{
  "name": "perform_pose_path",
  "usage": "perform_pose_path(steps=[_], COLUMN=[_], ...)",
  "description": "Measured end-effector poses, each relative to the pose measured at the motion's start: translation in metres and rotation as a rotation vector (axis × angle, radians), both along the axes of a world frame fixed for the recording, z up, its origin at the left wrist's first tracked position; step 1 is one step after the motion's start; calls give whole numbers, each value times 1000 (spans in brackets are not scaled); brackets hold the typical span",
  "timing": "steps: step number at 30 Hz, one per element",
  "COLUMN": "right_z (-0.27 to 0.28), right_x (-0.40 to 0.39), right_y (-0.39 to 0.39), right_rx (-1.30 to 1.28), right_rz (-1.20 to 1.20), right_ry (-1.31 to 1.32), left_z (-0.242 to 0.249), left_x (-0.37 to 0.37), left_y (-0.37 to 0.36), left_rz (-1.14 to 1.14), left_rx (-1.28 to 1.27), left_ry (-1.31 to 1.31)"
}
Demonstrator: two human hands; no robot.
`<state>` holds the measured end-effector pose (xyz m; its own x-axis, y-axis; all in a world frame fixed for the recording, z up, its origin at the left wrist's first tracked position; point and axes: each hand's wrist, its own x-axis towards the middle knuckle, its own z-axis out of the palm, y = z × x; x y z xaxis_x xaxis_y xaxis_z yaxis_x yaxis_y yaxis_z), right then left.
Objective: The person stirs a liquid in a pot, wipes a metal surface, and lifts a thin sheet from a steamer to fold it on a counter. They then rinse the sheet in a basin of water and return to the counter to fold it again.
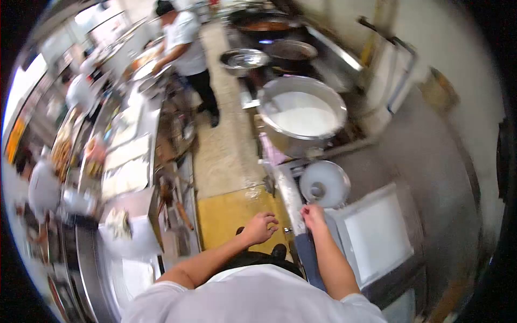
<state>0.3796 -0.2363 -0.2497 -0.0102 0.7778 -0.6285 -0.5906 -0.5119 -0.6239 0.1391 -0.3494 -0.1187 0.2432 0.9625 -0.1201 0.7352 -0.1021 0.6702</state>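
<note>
My left hand [261,227] hangs in the air over the yellow floor in front of my body. Its fingers are loosely curled and apart, and nothing shows in them. Close to the near rim of a round metal bowl [338,181] is my right hand [313,217], with its fingers drawn together. Whether it holds anything is too small to make out. Pale liquid fills the bowl, and a ladle-like round piece [317,189] sits in it. Beside my right forearm lies a rectangular tray [353,253] with a smooth white content.
A large pot [264,113] of white liquid stands beyond the bowl, with a metal basin [242,59] and woks farther back. On the left runs a metal counter [151,126] with white trays. A co-worker [186,48] stands in the aisle; others work at far left.
</note>
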Motion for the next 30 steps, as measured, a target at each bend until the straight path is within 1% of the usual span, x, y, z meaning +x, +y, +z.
perform_pose_path(steps=[1, 2, 3, 5, 6, 8, 10, 11, 13, 15, 17, 20, 23, 26, 29, 30], right_z=[-7, 1, 14, 53, 69, 93, 109, 115, 123, 136, 168, 196, 210, 201, 189, 189], right_x=[-6, -13, -16, -44, -60, -101, -144, -169, -225, -287, -356, -461, -561, -645, -717, -736], right_y=[-7, -20, -33, -59, -73, -88, -99, -101, -109, -120, -135, -163, -196, -232, -258, -265], right_rx=[-6, -48, -91, -78, -71, 89, 244, 359, 600, 799, 1014, 1112, 1405, 1662, 1818, 1843], right_rz=[42, 175, 305, 495, 581, 819, 1031, 1120, 1282, 1329, 1402, 1563, 1659, 1536, 1414, 1427], right_ry=[-22, -17, -17, -145, -209, -360, -485, -522, -581, -649, -689, -661, -718, -721, -784, -843], left_z=[4, -1, 4, 23, 30, 40, 36, 34, 50, 60, 63, 67, 65, 58, 58, 62], left_x=[-7, -16, -24, -44, -54, -77, -108, -127, -165, -208, -255, -324, -381, -418, -438, -442], left_y=[-8, -14, -20, -33, -43, -60, -78, -89, -117, -145, -176, -225, -274, -314, -340, -346], left_rz=[38, 46, 91, 164, 252, 407, 531, 590, 713, 837, 973, 1197, 1367, 1503, 1586, 1606], left_rx=[-26, 48, 18, -44, -70, -115, -112, -109, -57, -7, 33, 138, 201, 221, 216, 192], left_ry=[-10, -23, -24, -39, -76, -155, -220, -253, -243, -240, -248, -283, -329, -384, -401, -424])
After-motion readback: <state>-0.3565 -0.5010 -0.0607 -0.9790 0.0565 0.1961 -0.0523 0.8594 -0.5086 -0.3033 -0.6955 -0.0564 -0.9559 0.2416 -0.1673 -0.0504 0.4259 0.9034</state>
